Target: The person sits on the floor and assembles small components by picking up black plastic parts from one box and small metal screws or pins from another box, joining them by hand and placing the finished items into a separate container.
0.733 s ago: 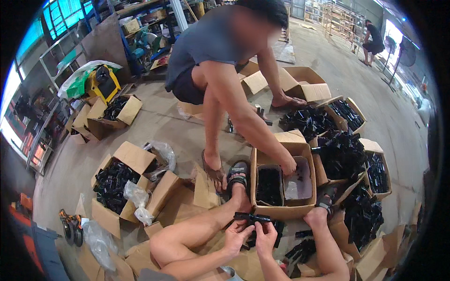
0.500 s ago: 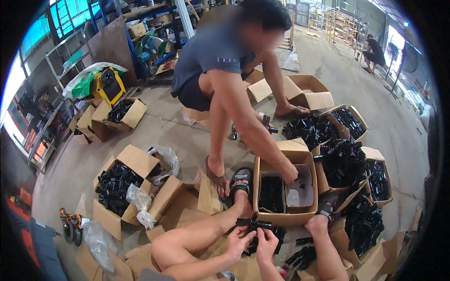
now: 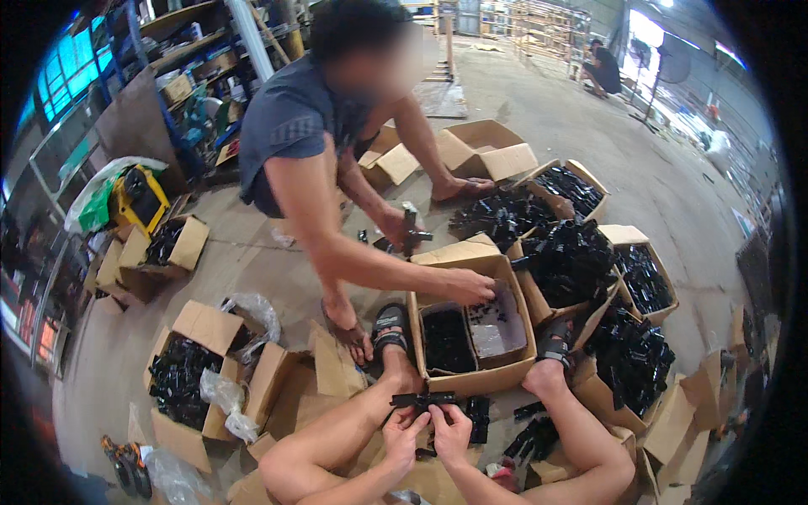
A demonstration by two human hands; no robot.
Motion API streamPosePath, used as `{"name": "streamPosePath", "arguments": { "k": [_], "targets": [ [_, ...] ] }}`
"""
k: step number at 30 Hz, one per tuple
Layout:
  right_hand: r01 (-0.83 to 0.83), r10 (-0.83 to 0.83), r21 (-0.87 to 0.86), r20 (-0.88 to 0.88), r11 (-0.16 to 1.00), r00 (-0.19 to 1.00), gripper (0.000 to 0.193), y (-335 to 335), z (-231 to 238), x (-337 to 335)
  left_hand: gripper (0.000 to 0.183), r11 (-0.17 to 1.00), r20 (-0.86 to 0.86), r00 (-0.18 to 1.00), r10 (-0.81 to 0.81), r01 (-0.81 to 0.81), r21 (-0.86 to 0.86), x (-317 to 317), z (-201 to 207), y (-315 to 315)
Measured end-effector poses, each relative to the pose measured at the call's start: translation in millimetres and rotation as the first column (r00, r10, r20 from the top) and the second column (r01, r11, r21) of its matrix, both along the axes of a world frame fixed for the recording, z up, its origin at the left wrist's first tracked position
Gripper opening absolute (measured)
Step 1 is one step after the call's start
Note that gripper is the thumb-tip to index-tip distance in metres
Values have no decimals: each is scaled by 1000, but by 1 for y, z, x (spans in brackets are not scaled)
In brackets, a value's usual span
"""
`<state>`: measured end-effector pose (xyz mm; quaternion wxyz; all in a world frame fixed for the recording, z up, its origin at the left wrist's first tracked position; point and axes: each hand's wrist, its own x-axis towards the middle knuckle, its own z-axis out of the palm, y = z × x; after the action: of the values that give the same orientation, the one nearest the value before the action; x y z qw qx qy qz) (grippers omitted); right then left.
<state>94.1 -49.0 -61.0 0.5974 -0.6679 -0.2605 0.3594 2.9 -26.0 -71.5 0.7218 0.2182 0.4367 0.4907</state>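
Between my knees I hold a black tubular part with a short stub on it. My left hand pinches its left side and my right hand grips its right side, fingertips close together. Just beyond stands an open carton with two compartments. Small black pieces fill the left one; the pale-lined right one holds scattered small dark bits. Across from me a crouching co-worker has one hand over this carton. Their other hand holds a similar black part.
Cartons heaped with black parts stand on the right, another on the left. Loose black parts lie by my right leg. Flattened cardboard and clear plastic bags lie on the left, near a power tool.
My view has turned to the right. The co-worker's hand over the carton has risen toward its far edge, and their other hand now shows a black part. I still grip the tubular part.
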Motion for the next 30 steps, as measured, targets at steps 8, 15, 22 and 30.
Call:
{"name": "streamPosePath", "arguments": {
  "k": [8,15,22,30],
  "targets": [
    [-104,109,-32,321,994,941,19,-3,4,12,28,999,-23,1000,-9,8,-50,-6,2,-3],
    [-81,82,-14,150,997,985,24,-8,15,13,26,1000,35,999,-5,4,28,-2,-7,-3],
    [-110,115,-38,192,993,975,26,-6,11,13,30,999,34,999,-41,41,12,-11,-19,-1],
    [-124,135,-68,210,990,968,25,-10,11,24,36,984,-176,969,-171,176,10,-7,-25,-5]
  ]
}}
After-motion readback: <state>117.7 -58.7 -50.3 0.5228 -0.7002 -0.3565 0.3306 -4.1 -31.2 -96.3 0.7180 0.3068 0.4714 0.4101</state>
